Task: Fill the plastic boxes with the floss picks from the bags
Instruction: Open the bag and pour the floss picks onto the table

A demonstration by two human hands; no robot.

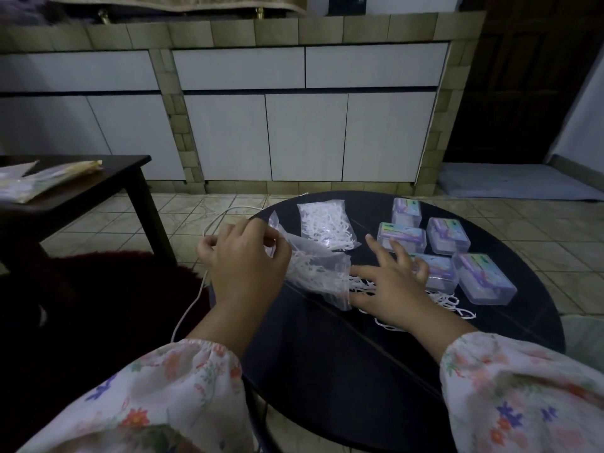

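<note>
While the left hand (243, 256) pinches the tipped bag (313, 273) by its corner, floss picks (447, 300) spill onto the round table (359, 354); the right hand (392, 289), fingers spread, rests on them; five boxes (487, 282) look shut; next, I think, open one.

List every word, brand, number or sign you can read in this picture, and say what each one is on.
No text can be read.
Five clear plastic boxes with purple and green printed labels on the round black table: print too small and blurred to read.
Two clear plastic bags of white floss picks: no print shows.
Papers on the dark side table: blurred, nothing readable.
</note>
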